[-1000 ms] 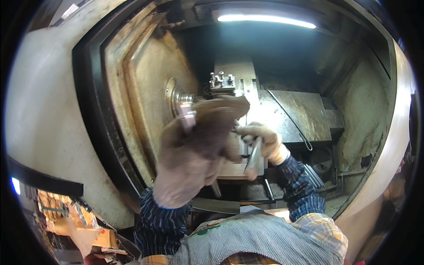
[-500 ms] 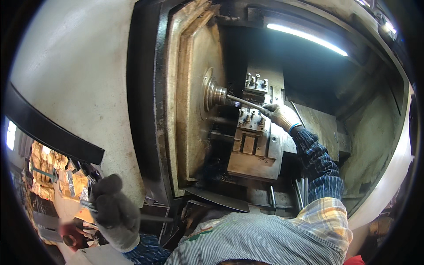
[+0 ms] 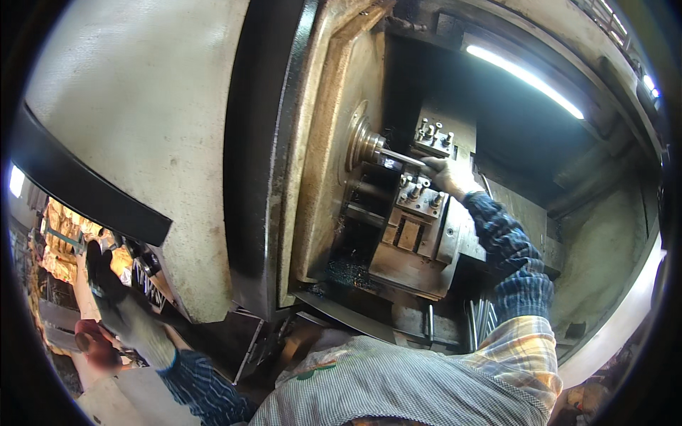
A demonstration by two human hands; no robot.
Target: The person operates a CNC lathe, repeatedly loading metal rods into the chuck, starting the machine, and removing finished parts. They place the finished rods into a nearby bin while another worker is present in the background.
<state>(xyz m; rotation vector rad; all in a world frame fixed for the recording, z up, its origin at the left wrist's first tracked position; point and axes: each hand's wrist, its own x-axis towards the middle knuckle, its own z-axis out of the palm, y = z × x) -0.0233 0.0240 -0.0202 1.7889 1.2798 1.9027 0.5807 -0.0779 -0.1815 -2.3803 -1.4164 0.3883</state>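
Rod (image 3: pixel 401 155) still in right grip (image 3: pixel 447 176); left grip (image 3: pixel 117 298) lower.

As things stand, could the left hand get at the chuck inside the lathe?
Probably not without moving. The left hand is low and far out to the left, outside the machine, with the pale enclosure wall between it and the chuck. The right hand is already at the chuck with a metal bar.

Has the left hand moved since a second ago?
Yes. The left hand left the lathe chuck, swinging down and left, outside the machine's housing.
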